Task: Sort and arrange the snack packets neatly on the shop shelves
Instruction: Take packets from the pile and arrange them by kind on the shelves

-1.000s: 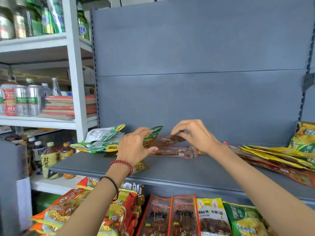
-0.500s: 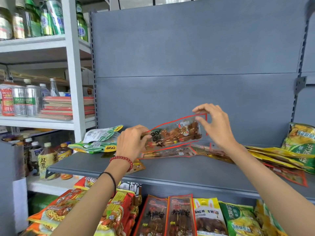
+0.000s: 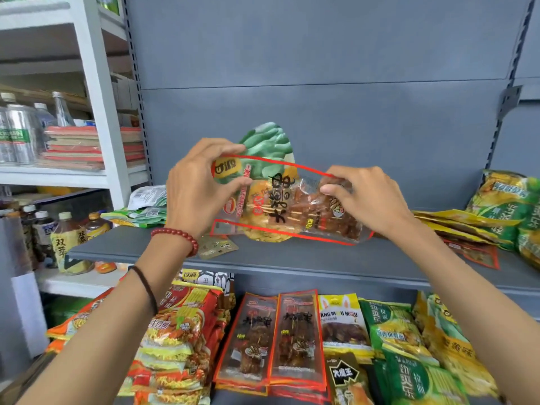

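over a row of matching skewer packs, left hand and right hand pinch the ends of a skewer packet, now lifted clear of the grey shelf, a green packet behind it; it likely belongs with that row.

Flat grey metal back panel fills the wall ahead, one horizontal seam. Long grey metal shelf board juts from it. Slotted grey upright at right, grey bracket hooked in. White painted shelving rack stands left. Light soft, even.
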